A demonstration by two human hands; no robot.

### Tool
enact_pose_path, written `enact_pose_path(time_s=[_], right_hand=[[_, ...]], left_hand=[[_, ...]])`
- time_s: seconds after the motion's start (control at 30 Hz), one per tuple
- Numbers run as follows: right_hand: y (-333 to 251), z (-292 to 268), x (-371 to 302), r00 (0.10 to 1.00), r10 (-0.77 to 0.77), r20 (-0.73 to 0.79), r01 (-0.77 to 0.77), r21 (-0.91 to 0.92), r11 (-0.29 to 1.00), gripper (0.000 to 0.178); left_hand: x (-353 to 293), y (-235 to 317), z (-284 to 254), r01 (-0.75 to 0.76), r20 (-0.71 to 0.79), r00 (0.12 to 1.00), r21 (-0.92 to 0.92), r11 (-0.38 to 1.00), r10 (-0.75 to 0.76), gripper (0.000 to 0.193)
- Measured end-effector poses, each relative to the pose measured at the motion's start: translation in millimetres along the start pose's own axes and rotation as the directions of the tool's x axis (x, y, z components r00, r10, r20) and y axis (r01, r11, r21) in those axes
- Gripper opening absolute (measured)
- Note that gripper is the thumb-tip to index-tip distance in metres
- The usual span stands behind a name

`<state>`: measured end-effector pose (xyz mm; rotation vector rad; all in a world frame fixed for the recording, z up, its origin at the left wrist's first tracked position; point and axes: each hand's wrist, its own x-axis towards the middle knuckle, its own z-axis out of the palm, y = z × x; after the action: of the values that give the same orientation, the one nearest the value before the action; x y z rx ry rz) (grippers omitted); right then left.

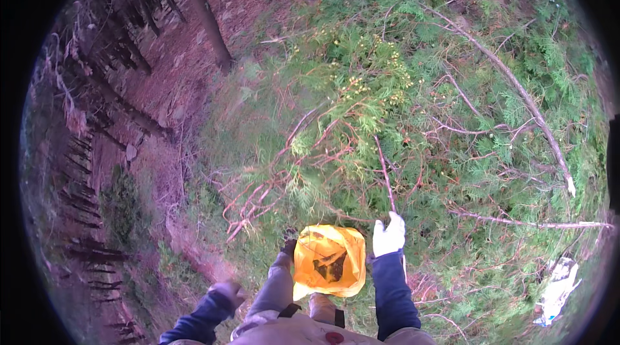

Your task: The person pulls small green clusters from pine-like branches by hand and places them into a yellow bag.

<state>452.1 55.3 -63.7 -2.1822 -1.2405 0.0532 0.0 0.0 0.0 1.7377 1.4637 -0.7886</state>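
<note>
My right hand, in a white glove, is closed around the lower end of a thin reddish branch. The branch rises away from me into green conifer foliage with small yellowish cones. My left hand is low on the left, blurred, and its fingers cannot be made out; nothing shows in it. Between the two hands, by my legs, is an orange-yellow bag or bucket liner with its mouth open. Dark matter lies at its bottom.
Cut conifer branches cover the ground ahead and to the right, including a long bare limb and a broken stick. A white plastic bag lies at the lower right. Tree trunks stand on the reddish slope at the left.
</note>
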Motion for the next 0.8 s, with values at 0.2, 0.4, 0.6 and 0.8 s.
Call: enact_pose_path(time_s=[0.2,0.4,0.6,0.8], right_hand=[[37,66,82,0.910,0.302,0.286,-0.281,-0.111,0.953,0.062],[22,87,111,0.468,0.443,0.764,-0.880,0.355,0.317,0.024],[-61,4,111,0.616,0.444,0.651,-0.787,0.485,0.381,0.021],[-109,-72,72,0.674,0.424,0.605,-0.738,0.520,0.430,0.016]], left_hand=[[175,141,-184,-0.292,-0.873,0.431,0.104,0.951,0.228,0.085],[340,175,-253,-0.394,-0.428,0.881,-0.434,0.810,0.199,0.065],[297,39,-280,-0.643,-0.829,0.559,-0.437,0.629,-0.005,0.029],[211,-178,-315,-0.852,-0.703,0.454,-0.522,-0.037,-0.548,0.017]])
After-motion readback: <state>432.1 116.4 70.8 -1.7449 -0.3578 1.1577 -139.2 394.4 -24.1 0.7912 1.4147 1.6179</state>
